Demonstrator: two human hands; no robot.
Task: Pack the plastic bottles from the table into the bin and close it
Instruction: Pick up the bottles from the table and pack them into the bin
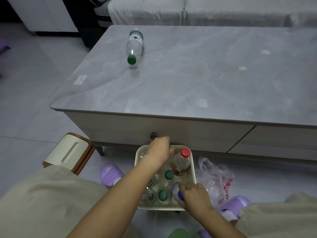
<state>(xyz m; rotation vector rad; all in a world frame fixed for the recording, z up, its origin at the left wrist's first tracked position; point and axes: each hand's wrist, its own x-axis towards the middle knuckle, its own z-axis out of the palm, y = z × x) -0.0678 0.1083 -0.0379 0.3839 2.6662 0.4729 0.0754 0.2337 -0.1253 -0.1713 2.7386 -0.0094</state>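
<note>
A white bin (pixel 193 170) stands on the floor in front of the grey table (pixel 188 79), holding several plastic bottles upright. Among them are a red-capped bottle (pixel 182 161) and two green-capped ones (pixel 169 175). My left hand (pixel 158 152) reaches into the far side of the bin, fingers closed on a bottle that it mostly hides. My right hand (pixel 193 197) grips a blue-capped bottle (pixel 177 191) at the bin's near right corner. One clear bottle with a green cap (pixel 134 44) lies on its side on the table's far left part.
A cream lid with a brown rim (pixel 68 152) lies on the floor left of the bin. A crumpled clear plastic bag (pixel 216 176) sits to the bin's right. Purple slippers (pixel 111 174) flank the bin. A covered sofa (pixel 188 11) runs behind the table.
</note>
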